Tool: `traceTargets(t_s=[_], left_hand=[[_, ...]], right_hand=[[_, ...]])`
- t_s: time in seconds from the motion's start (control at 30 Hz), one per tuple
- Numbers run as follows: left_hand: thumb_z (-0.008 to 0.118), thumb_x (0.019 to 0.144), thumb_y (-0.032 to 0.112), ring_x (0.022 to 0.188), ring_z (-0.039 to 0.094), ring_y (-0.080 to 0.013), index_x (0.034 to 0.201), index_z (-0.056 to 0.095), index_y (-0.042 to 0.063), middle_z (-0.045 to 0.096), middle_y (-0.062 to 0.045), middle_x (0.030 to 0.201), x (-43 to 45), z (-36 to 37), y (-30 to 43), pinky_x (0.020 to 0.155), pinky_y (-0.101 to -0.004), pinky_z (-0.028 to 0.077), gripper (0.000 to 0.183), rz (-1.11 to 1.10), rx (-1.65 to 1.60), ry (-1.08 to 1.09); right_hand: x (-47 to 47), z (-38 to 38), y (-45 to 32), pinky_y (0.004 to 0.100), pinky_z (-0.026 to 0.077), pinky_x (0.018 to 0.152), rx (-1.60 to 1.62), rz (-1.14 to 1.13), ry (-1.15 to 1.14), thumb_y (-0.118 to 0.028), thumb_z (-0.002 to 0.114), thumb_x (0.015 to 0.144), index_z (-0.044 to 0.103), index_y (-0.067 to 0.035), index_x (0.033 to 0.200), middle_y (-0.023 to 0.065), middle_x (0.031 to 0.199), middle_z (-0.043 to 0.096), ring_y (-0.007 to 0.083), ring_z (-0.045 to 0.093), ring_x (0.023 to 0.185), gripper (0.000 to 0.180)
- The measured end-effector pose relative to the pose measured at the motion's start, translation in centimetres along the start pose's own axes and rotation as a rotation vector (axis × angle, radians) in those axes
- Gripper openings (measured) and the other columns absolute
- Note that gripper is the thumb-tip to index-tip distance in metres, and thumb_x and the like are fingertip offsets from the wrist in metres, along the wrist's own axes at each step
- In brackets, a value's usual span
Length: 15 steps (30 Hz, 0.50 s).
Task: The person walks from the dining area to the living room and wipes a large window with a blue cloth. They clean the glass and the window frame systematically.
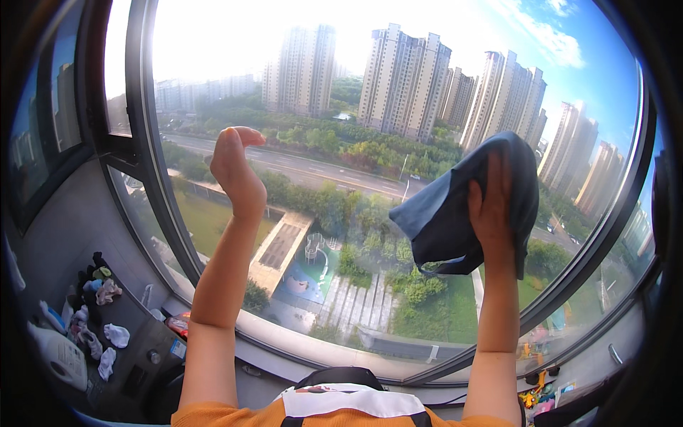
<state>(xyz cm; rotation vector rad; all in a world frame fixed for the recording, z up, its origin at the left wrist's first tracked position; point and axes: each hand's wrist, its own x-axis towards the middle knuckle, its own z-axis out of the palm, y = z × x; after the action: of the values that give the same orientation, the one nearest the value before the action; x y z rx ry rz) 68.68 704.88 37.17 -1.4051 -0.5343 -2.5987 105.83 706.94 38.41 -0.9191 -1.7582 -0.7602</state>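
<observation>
My right hand (pixel 492 208) is raised with its fingers laid flat over a dark blue-grey cloth (pixel 443 213). The cloth is spread in front of the large window pane (pixel 368 229), one corner pointing left and a folded edge drooping below. It appears to lie against the glass. My left hand (pixel 237 173) is up in front of the left part of the same pane, bent at the wrist with its fingers curving right. Nothing shows in it. Whether it touches the glass cannot be told.
Dark window frames (pixel 140 133) border the pane. At lower left, a washing machine (pixel 141 368) carries a white detergent jug (pixel 58 355), socks (pixel 116 335) and other small laundry. Colourful toys (pixel 533 395) lie at lower right. Tall buildings (pixel 403 80) and a road stand outside.
</observation>
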Motion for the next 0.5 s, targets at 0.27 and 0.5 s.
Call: traceTargets(t_s=[0.27, 0.5], left_hand=[[0.038, 0.100, 0.015, 0.071, 0.052, -0.0149, 0.076, 0.055, -0.001, 0.056, -0.008, 0.076, -2.8, 4.8, 1.5, 0.069, -0.0274, 0.041, 0.034, 0.126, -0.059, -0.199], [0.041, 0.100, 0.015, 0.073, 0.053, -0.0170, 0.077, 0.055, -0.001, 0.057, -0.010, 0.077, -6.1, 10.0, 3.1, 0.069, -0.0287, 0.041, 0.032, 0.162, -0.171, -0.266]], right_hand=[[-9.2, -9.2, 22.6, 0.0368, 0.019, 0.114, -0.127, 0.287, 0.341, -0.009, 0.047, 0.093, 0.032, 0.006, 0.141, 0.0193, 0.144, 0.038, 0.0308, 0.031, 0.136, 0.053], [-7.4, -7.3, 14.0, 0.0437, 0.036, 0.103, -0.318, 0.305, 0.160, -0.009, 0.053, 0.087, 0.038, 0.001, 0.139, 0.0217, 0.134, 0.047, 0.0408, 0.051, 0.114, 0.055]])
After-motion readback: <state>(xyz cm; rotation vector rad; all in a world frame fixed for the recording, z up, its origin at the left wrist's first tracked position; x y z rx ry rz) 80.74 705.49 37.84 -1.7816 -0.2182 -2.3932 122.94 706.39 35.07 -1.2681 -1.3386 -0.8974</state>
